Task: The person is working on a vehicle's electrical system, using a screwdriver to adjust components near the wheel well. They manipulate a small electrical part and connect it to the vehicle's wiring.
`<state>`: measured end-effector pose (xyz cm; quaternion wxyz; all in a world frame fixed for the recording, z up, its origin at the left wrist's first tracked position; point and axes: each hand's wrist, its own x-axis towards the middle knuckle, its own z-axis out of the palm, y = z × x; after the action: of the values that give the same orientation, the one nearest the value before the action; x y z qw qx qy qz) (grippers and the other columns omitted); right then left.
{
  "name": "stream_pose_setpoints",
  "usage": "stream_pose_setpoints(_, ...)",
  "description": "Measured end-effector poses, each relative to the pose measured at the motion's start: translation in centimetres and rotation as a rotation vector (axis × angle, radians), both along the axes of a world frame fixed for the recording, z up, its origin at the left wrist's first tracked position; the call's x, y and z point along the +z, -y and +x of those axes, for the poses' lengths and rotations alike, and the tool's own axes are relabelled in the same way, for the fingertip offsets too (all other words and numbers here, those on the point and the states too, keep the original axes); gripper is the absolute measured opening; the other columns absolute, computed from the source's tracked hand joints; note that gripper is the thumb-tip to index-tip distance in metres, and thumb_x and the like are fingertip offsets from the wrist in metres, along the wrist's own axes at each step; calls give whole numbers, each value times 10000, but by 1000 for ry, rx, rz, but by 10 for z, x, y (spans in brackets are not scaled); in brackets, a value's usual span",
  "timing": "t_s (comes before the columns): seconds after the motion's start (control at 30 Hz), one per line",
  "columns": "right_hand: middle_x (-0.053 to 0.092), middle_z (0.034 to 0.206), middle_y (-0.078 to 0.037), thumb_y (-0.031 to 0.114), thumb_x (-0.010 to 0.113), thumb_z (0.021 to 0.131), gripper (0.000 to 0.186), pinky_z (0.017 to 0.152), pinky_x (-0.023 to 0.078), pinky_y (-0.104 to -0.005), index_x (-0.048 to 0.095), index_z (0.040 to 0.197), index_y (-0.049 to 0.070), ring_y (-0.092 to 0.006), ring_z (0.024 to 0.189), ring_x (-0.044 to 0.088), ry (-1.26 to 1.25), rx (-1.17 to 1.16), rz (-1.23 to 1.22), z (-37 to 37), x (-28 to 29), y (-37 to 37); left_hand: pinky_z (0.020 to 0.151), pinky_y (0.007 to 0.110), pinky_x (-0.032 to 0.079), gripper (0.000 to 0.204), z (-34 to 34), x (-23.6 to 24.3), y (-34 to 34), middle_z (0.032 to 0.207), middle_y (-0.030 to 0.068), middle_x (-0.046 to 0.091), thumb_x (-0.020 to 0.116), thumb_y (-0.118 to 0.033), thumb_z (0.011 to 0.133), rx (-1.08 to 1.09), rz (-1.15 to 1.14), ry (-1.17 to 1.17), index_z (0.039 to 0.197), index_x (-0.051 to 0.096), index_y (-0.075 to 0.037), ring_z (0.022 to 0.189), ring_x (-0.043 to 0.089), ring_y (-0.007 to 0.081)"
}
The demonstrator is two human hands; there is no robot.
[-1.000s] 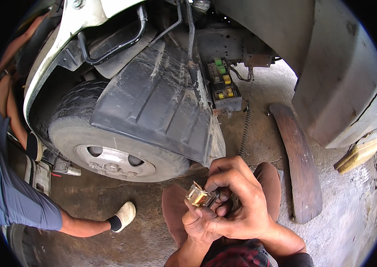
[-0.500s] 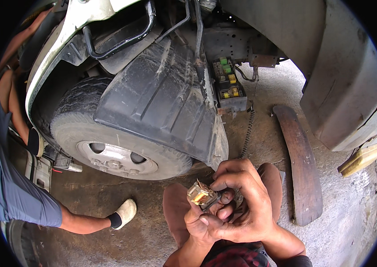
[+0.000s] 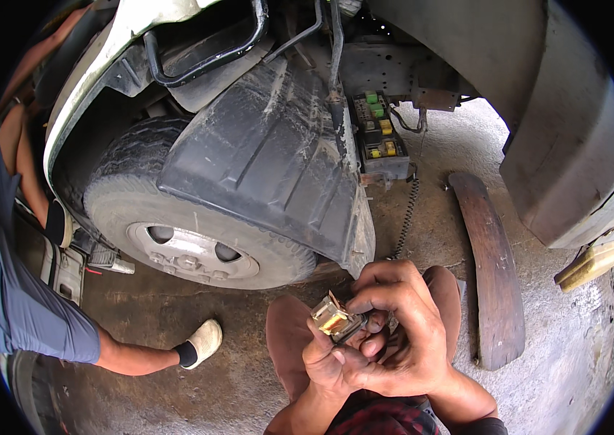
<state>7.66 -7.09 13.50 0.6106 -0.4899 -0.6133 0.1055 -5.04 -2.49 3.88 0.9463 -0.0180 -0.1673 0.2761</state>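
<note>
In front of my knees I hold a small uncased relay point(image 3: 333, 320), boxy, with bare metal parts and a shiny copper-coloured coil. My left hand point(image 3: 327, 364) is closed, its fingers supporting the relay from below and its left side. Curled around the dark base end, my right hand point(image 3: 410, 335) grips it with thumb and fingers. Some fingertips are hidden behind one another. Beyond my hands, an open black fuse box point(image 3: 386, 168) with green and yellow parts hangs beside the vehicle frame.
A truck wheel point(image 3: 198, 250) with a black mudguard point(image 3: 256, 174) stands ahead on the left. A coiled cable point(image 3: 408, 217) hangs from the fuse box. On the right lie a long curved plank point(image 3: 491, 275) and a yellow block point(image 3: 589, 266). Another person's shoe point(image 3: 204, 344) is on the left.
The view has shifted slightly. The relay sits a little further right in my fingers' view and is tilted slightly; both hands keep their hold.
</note>
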Motion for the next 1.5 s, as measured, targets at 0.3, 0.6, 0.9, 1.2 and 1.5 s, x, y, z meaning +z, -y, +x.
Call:
stream_pose_setpoints(0.3,619,1126,-199,110,906,657,516,820,538,-351,681,1107,-6,-279,1001,648,-6,-22,18,-2,-1,-5,915,380,604,722,2,-3,-4,1331,197,508,606,-534,1048,47,74,43,1505,467,7,1140,552,297)
stream_pose_setpoints(0.6,613,1154,-196,117,887,687,488,794,548,-354,684,1112,-7,-286,1020,647,-12,14,-10,2,-5,-13,952,400,597,704,1,-2,-11,1385,214,508,589,-513,1061,35,57,36,1519,457,4,1188,550,307)
stream_pose_setpoints(0.9,630,1115,-198,97,910,649,536,865,511,-357,662,1113,-4,-262,998,634,-20,-2,6,-3,-9,-16,947,380,596,684,-1,-6,-17,1322,213,517,642,-488,1037,21,71,37,1489,488,1,1170,569,308)
stream_pose_setpoints(1.2,626,1089,-199,100,901,671,481,839,512,-356,671,1081,-1,-268,973,636,-13,-4,13,-11,-7,-14,921,379,577,573,-10,-13,-15,1264,194,552,618,-358,1007,-24,34,47,1412,519,36,1097,629,299)
stream_pose_setpoints(1.5,615,1079,-198,78,889,684,400,804,519,-343,708,1032,-1,-265,963,633,14,-5,40,-12,-10,-13,875,372,601,524,-8,-15,-15,1247,240,552,570,-325,1028,6,45,60,1405,542,38,1070,634,340)
